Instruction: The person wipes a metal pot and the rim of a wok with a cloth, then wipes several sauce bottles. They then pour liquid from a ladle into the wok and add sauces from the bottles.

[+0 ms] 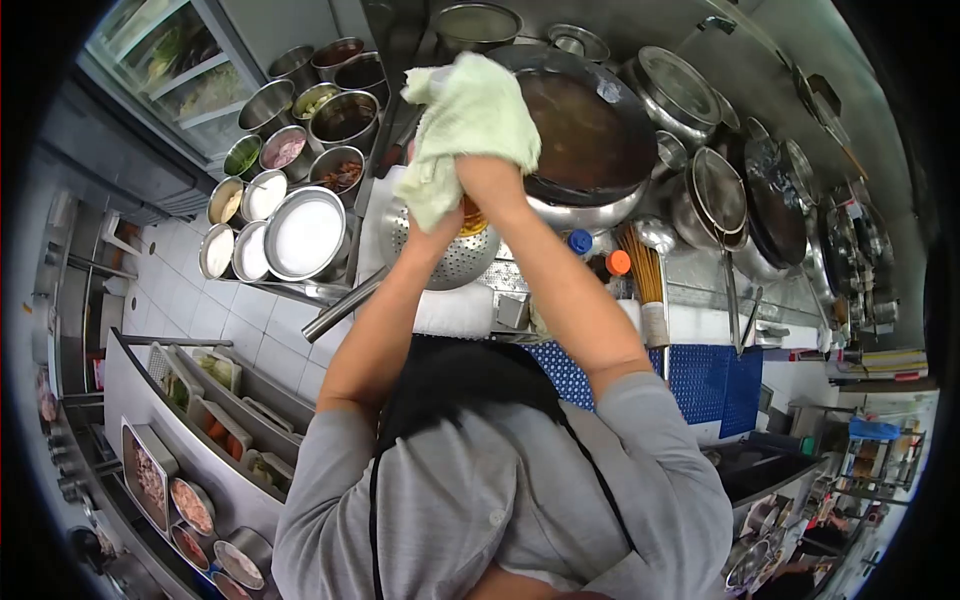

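Note:
A pale green cloth [478, 110] is bunched up in front of me, over the left side of a large dark wok [590, 130] with brownish liquid in it. My right hand [490, 182] is closed on the cloth, its fingers mostly covered by the folds. Lower and to the left, my left hand [438, 236] grips the cloth's hanging end, partly hidden by it. Beneath both hands lies a perforated metal strainer [455, 268], its handle [342, 305] pointing down-left. Something amber [472, 218] shows between my wrists; I cannot make out what it is.
Several metal pots of ingredients stand left, including a wide one of white contents [304, 235]. Bottles with blue [579, 240] and orange [618, 262] caps, skewers [640, 262] and a ladle [655, 236] sit right. Strainers [718, 190] and woks line the right wall.

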A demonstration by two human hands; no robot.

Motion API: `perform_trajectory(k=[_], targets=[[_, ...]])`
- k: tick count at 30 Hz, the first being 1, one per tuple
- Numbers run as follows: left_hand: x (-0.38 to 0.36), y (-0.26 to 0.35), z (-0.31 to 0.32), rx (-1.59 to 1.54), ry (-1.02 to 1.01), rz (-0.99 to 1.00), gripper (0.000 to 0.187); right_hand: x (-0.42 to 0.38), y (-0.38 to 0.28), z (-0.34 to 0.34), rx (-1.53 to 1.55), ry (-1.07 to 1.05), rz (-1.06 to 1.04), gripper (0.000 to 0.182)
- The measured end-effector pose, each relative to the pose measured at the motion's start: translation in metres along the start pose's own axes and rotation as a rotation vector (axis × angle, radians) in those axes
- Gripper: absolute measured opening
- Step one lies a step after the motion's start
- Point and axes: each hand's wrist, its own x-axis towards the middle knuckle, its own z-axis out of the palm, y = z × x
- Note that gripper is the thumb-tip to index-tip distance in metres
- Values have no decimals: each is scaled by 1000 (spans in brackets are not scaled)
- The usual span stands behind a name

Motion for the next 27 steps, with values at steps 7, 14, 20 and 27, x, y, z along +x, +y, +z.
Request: perform_trajectory(k=[7,14,20,27], targets=[[23,31,-13,-84,74,-150,61,-38,-45,-20,239,117,74,52],[19,31,-5,-34,7,73,46,-4,46,-16,297,91,-305,35],[39,32,-13,-541,116,-250,72,-76,6,13,480,260,35,42],[-1,24,14,-454,-54,-518,58,-43,58,9,531,101,34,23]])
